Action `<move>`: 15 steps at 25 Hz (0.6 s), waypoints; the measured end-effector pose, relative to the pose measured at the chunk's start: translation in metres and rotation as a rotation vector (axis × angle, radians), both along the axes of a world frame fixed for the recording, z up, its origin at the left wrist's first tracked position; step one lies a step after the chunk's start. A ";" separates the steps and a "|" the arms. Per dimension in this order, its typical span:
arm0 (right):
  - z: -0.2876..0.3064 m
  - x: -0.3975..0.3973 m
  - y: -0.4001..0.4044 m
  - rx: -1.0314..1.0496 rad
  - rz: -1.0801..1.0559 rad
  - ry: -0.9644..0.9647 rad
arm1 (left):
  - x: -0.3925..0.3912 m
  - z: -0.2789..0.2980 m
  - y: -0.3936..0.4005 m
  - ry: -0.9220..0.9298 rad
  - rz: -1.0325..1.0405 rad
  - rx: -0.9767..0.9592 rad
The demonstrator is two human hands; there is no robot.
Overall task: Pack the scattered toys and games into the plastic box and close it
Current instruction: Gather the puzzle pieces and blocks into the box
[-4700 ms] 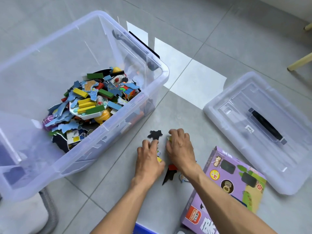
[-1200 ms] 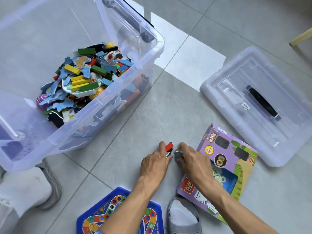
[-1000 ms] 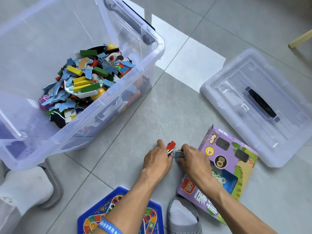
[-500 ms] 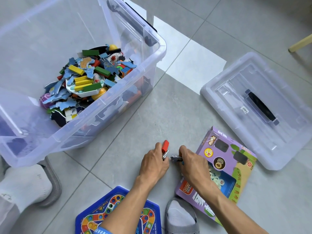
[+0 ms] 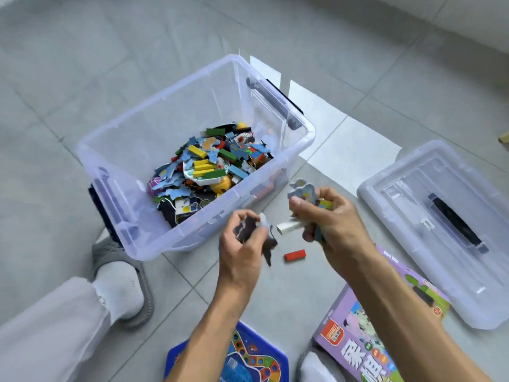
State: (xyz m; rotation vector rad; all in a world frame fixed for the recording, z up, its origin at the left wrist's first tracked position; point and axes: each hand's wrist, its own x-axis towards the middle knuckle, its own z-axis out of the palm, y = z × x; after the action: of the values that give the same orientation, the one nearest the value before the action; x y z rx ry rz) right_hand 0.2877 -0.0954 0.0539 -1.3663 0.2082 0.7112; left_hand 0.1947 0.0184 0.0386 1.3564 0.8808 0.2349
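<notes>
The clear plastic box (image 5: 308,136) stands open on the floor, partly filled with a heap of puzzle pieces and coloured blocks (image 5: 212,166). My left hand (image 5: 242,252) is raised in front of the box and grips dark puzzle pieces (image 5: 248,230). My right hand (image 5: 330,219) is raised beside it and holds a bunch of pieces, with a blue-grey puzzle piece (image 5: 303,193) and a white block (image 5: 287,226) sticking out. A red block (image 5: 295,255) lies on the floor between the hands. The box lid (image 5: 440,221) lies flat at the right.
A purple game carton (image 5: 385,332) lies at the lower right and a blue board game tray (image 5: 248,359) at the bottom middle. My slippered left foot (image 5: 121,274) stands by the box's near corner; my other foot (image 5: 316,365) is at the bottom.
Both hands have lifted off the floor with pieces gripped in them and moved toward the box. The red block has dropped from my left hand to the floor. The camera has pulled back.
</notes>
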 end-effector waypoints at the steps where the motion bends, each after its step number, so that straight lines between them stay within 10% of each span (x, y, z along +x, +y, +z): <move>1: 0.021 0.015 0.031 0.016 0.032 0.003 | 0.011 0.022 0.024 -0.041 0.126 -0.018; 5: 0.076 0.055 0.108 -0.058 0.189 0.095 | 0.052 0.075 0.107 0.007 0.121 -0.116; 10: -0.002 0.013 0.033 -0.291 -0.084 -0.369 | 0.015 0.048 0.063 -0.001 0.156 0.484; 15: -0.175 -0.062 -0.050 -1.063 0.778 -0.763 | -0.001 -0.035 0.039 0.229 -0.225 1.190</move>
State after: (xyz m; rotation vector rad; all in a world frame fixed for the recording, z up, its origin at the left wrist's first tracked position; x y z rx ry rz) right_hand 0.2253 -0.1453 -0.1210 -2.6995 -0.6972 0.6514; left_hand 0.1936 0.0578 0.0039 2.6099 0.7644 0.4709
